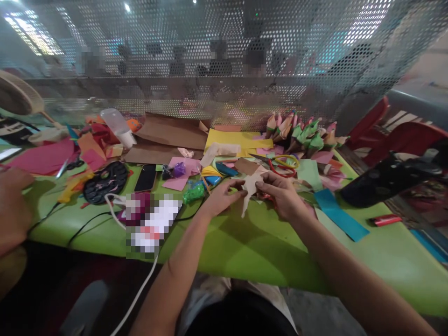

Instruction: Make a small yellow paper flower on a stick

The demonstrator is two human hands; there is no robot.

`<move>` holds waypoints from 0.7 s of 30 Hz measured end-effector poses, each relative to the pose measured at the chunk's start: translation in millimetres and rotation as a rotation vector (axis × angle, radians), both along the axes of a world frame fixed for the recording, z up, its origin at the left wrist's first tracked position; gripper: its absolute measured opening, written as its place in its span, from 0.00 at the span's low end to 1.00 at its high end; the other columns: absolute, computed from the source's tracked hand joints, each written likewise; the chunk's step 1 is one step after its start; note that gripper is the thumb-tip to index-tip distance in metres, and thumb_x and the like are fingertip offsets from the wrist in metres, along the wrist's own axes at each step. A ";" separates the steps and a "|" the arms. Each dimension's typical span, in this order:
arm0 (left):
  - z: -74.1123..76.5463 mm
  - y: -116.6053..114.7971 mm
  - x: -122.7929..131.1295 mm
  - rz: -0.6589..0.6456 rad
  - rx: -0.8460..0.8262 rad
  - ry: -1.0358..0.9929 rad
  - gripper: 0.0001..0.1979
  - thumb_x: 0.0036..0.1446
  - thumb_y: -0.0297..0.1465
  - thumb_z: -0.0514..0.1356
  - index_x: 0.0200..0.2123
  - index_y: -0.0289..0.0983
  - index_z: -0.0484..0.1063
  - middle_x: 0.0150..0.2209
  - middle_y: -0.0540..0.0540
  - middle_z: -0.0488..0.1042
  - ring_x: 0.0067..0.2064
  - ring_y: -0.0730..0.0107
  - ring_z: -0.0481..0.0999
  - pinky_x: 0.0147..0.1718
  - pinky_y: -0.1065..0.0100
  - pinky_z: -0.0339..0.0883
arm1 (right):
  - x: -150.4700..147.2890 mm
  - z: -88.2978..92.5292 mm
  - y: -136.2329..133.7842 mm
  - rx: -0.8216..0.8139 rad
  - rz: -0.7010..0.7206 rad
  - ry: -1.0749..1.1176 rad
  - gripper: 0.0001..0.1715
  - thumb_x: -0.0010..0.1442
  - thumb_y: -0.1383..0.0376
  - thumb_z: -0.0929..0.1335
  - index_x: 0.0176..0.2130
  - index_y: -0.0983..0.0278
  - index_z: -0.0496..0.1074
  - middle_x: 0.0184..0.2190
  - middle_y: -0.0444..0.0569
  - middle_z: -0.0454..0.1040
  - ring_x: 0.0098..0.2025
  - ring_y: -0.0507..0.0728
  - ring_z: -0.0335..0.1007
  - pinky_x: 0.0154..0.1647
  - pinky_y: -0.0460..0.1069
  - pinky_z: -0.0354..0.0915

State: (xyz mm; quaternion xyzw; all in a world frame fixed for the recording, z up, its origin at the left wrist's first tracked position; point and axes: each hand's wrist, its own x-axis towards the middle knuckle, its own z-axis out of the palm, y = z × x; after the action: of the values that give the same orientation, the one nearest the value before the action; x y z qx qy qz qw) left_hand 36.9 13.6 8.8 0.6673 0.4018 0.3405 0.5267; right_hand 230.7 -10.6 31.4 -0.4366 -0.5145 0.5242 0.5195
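Between my two hands, above the green table (241,252), is a cream-white piece of crepe-like paper (250,187) with a thin strip hanging down. My left hand (224,198) pinches its left edge with thumb and fingertips. On the other side my right hand (280,191) grips it, thumb against the curled fingers. Just beyond lie scissors (287,163) with red and yellow handles and a brown piece of paper (247,166). A longer cream strip (222,149) rests over yellow paper (238,137).
Folded paper flowers (304,130) stand back right. A dark bottle (381,182) and a red cylinder (386,220) lie at the right. On the left are a phone (145,178), a white power strip (163,224) with cables, and another person's arm (14,205). A perforated screen (224,60) rises behind.
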 end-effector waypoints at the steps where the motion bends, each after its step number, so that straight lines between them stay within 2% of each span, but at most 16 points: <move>1: -0.6 -2.0 1.2 -0.001 0.003 -0.013 0.26 0.58 0.41 0.64 0.56 0.33 0.72 0.53 0.37 0.77 0.52 0.57 0.76 0.49 0.63 0.70 | 0.0 -1.0 0.5 0.013 -0.016 -0.019 0.21 0.46 0.50 0.76 0.30 0.61 0.70 0.26 0.43 0.71 0.26 0.51 0.63 0.26 0.47 0.60; 5: -1.4 -9.2 11.0 -0.059 0.074 -0.059 0.24 0.59 0.40 0.64 0.56 0.36 0.71 0.55 0.38 0.76 0.56 0.57 0.73 0.54 0.61 0.68 | -3.3 -5.5 0.8 0.070 -0.069 -0.085 0.20 0.48 0.50 0.74 0.30 0.61 0.69 0.24 0.42 0.68 0.24 0.50 0.59 0.24 0.46 0.57; 9: -5.5 -8.7 19.5 -0.034 0.111 -0.062 0.15 0.60 0.36 0.61 0.48 0.36 0.74 0.44 0.43 0.79 0.46 0.62 0.76 0.48 0.63 0.70 | -5.7 -7.2 -0.4 0.124 -0.078 -0.127 0.19 0.49 0.51 0.74 0.27 0.61 0.67 0.23 0.42 0.67 0.25 0.51 0.61 0.25 0.46 0.58; 12: -5.8 -7.2 16.9 0.028 0.097 0.003 0.10 0.60 0.30 0.57 0.42 0.35 0.75 0.35 0.48 0.77 0.38 0.67 0.75 0.40 0.68 0.69 | -2.8 -7.0 0.5 0.144 -0.103 -0.196 0.18 0.51 0.53 0.73 0.28 0.61 0.67 0.22 0.41 0.65 0.24 0.50 0.60 0.24 0.46 0.59; 14: -3.3 -7.4 11.6 0.057 0.111 0.080 0.10 0.60 0.30 0.54 0.39 0.36 0.75 0.31 0.50 0.75 0.33 0.70 0.73 0.36 0.69 0.68 | 0.3 -5.4 1.6 0.167 -0.138 -0.282 0.14 0.54 0.55 0.71 0.30 0.61 0.68 0.23 0.41 0.66 0.24 0.51 0.62 0.24 0.47 0.60; 16: -0.3 -7.9 6.2 0.071 0.124 0.148 0.12 0.62 0.31 0.52 0.37 0.37 0.75 0.30 0.50 0.75 0.29 0.72 0.72 0.32 0.70 0.66 | 2.5 -1.6 2.1 0.251 -0.191 -0.428 0.11 0.55 0.58 0.70 0.36 0.62 0.71 0.30 0.46 0.72 0.28 0.54 0.69 0.29 0.49 0.65; 18: 1.6 -7.8 2.7 0.072 0.126 0.202 0.13 0.63 0.31 0.50 0.39 0.37 0.75 0.30 0.50 0.75 0.26 0.73 0.69 0.29 0.71 0.64 | 2.5 3.9 1.2 0.388 -0.211 -0.597 0.21 0.54 0.62 0.70 0.48 0.62 0.72 0.45 0.53 0.75 0.39 0.59 0.75 0.39 0.54 0.70; 19: 1.9 -7.5 1.9 0.068 0.132 0.227 0.14 0.63 0.31 0.50 0.39 0.37 0.75 0.29 0.50 0.75 0.25 0.73 0.69 0.28 0.71 0.64 | 1.7 7.0 0.4 0.454 -0.192 -0.671 0.27 0.54 0.63 0.70 0.54 0.61 0.70 0.52 0.55 0.73 0.45 0.61 0.75 0.44 0.56 0.70; 20: 2.0 -7.2 1.6 0.066 0.149 0.248 0.14 0.63 0.32 0.50 0.40 0.37 0.75 0.29 0.50 0.74 0.25 0.72 0.69 0.28 0.71 0.64 | 0.5 9.8 -0.5 0.500 -0.155 -0.731 0.31 0.54 0.64 0.71 0.57 0.60 0.69 0.57 0.56 0.72 0.50 0.63 0.74 0.48 0.57 0.69; 21: 2.0 -6.9 1.6 0.071 0.183 0.266 0.13 0.63 0.32 0.50 0.40 0.37 0.75 0.28 0.51 0.73 0.26 0.71 0.70 0.29 0.70 0.65 | -1.0 12.1 -1.3 0.519 -0.106 -0.772 0.30 0.55 0.64 0.71 0.57 0.60 0.70 0.57 0.56 0.72 0.52 0.63 0.74 0.50 0.58 0.69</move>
State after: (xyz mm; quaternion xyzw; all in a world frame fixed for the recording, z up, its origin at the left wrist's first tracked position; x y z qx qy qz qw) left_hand 38.5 6.7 10.8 0.7369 0.4585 0.3028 0.3938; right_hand 229.7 -11.9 43.5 -0.4809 -0.7614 0.1499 0.4081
